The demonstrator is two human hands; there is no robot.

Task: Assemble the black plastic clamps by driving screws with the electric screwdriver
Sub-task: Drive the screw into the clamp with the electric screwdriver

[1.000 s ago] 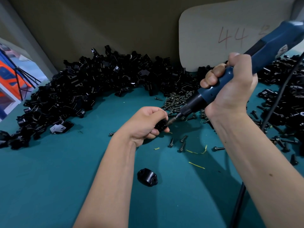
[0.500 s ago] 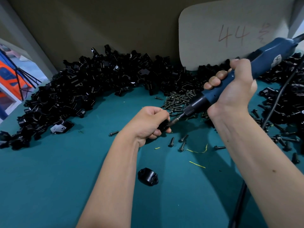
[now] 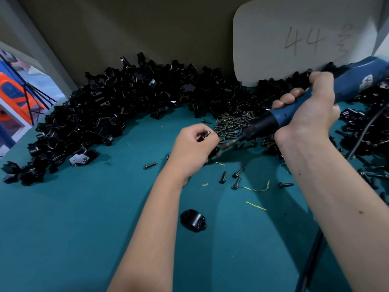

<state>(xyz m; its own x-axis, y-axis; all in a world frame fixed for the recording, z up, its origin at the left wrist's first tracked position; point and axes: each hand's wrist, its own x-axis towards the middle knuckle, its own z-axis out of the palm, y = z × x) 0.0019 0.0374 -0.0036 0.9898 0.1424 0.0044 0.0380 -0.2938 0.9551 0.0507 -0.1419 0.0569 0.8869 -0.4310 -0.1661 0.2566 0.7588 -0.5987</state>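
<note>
Both grips closed: left hand (image 3: pixel 194 145) pinches screw (image 3: pixel 207 134), right hand (image 3: pixel 311 114) holds screwdriver (image 3: pixel 294 111).

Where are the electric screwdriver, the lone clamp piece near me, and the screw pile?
electric screwdriver (image 3: pixel 294 111), head view, blue grip.
lone clamp piece (image 3: pixel 193 219), head view, curved top.
screw pile (image 3: pixel 233 124), head view, heap's middle.

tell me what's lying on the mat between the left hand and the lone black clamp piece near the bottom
In the head view, nothing: between the left hand and the lone clamp piece shows only bare teal mat. The loose screws lie off to the right.
</note>
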